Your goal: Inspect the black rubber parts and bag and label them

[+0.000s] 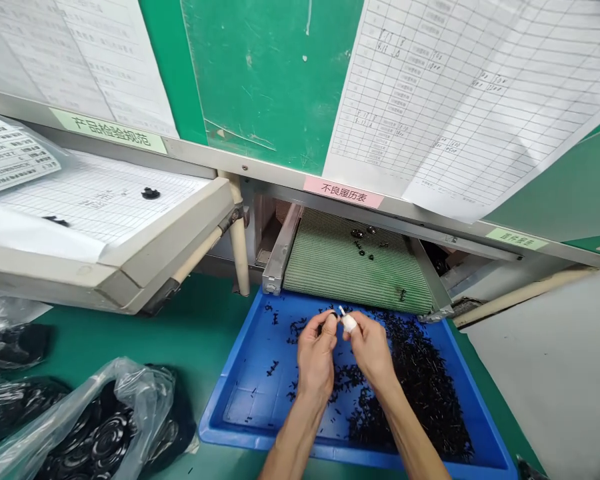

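My left hand [316, 352] is closed over the blue tray, thumb and fingers pinching a small black part [333, 315] that is mostly hidden. Close beside it, my right hand [373, 348] is closed too. White wrapping [349, 323] covers a digit of that hand, and a thin white stick-like tip [342, 310] points out from it toward the black part. Whether the tip touches the part, I cannot tell. Below both hands lies the blue tray [235, 437], with a heap of small black plastic pieces [430, 380] on its right side and scattered ones on its left.
A green ribbed conveyor belt [340, 273] carrying several small black parts ends above the tray. Left, a tilted shelf [180, 247] holds papers and black parts. Clear bags [145, 393] of black round parts lie at lower left. A panel with paper sheets [405, 113] stands ahead.
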{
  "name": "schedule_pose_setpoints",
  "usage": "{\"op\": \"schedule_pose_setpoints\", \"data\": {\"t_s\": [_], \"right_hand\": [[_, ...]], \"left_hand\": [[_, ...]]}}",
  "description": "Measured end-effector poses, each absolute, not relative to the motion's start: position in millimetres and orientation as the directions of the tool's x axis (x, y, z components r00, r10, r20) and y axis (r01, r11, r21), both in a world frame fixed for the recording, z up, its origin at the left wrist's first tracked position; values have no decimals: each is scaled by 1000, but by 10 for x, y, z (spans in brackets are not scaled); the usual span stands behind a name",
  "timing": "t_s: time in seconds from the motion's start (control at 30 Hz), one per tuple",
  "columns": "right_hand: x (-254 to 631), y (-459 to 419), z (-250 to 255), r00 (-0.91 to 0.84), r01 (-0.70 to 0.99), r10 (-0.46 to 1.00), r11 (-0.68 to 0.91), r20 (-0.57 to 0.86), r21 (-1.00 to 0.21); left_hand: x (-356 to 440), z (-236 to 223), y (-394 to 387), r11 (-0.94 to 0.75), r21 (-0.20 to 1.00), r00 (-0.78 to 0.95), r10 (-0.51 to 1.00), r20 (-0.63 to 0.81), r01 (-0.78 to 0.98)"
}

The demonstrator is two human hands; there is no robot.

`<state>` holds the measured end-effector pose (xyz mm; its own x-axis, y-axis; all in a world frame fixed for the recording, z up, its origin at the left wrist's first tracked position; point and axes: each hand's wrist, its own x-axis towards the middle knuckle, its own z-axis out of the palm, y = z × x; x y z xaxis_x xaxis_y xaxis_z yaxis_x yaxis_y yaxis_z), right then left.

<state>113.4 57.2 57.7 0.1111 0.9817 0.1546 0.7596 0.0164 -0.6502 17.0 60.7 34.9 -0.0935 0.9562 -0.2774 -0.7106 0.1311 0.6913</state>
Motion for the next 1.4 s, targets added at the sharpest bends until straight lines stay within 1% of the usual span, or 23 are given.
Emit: {"op": "schedule_pose_setpoints", "data": {"t_s": [0.03,0.1,0.2,0.27,0.3,0.37,0.5,0.6,0.7,0.8,0.87,0.93,1.03,1.13,1.2,1.3,1.33,1.4], "right_hand": [[1185,610,550,158,740,979,-31,129,-671],[1325,689,541,188,759,971,-49,147,-649],[1578,857,674,145,840,947,36,287,-541],[1728,1044,828,138,884,920,51,366,-464],[1790,1162,907,131,898,915,53,382,-436],[1884,1422,1043,108,911,922,57,372,-408],[1978,1818,1169,46,901,949,94,311,-423],[1945,1813,1151,16,867,961,124,277,-482],[1795,1532,1066,-65,800,974,182,218,-572],[1601,1134,950,-172,608,977,203,123,-768],[1490,905,877,-152,464,985,148,86,-874],[1406,747,814,-72,392,994,104,82,-914],[1328,641,753,14,388,994,98,112,-916],[1292,614,752,30,466,986,133,167,-874],[1286,592,781,-16,539,975,197,223,-819],[1302,520,818,-142,644,947,310,290,-699],[1312,486,818,-162,673,942,323,293,-665],[1331,417,797,-145,719,953,287,267,-632]], "left_hand": [[166,354,608,127,697,-98,957,-274,-706],[152,371,614,143,671,-70,957,-281,-727],[123,388,640,198,540,11,944,-330,-818],[111,380,662,225,448,58,932,-356,-865],[109,371,672,236,415,76,928,-365,-879],[113,348,689,265,373,114,918,-380,-889],[129,330,704,293,336,143,903,-406,-895],[128,361,691,285,358,129,907,-402,-889],[127,409,652,279,432,128,930,-346,-857],[141,435,611,269,481,138,947,-290,-835],[157,429,593,268,510,135,950,-282,-817],[173,409,580,275,549,129,948,-290,-789],[187,383,574,291,570,141,946,-293,-768],[186,376,581,283,566,161,953,-257,-775],[179,373,592,258,570,142,960,-240,-780],[166,356,610,241,539,109,958,-265,-807],[162,348,613,243,526,109,956,-271,-815],[157,334,612,253,518,129,956,-265,-817]]}}
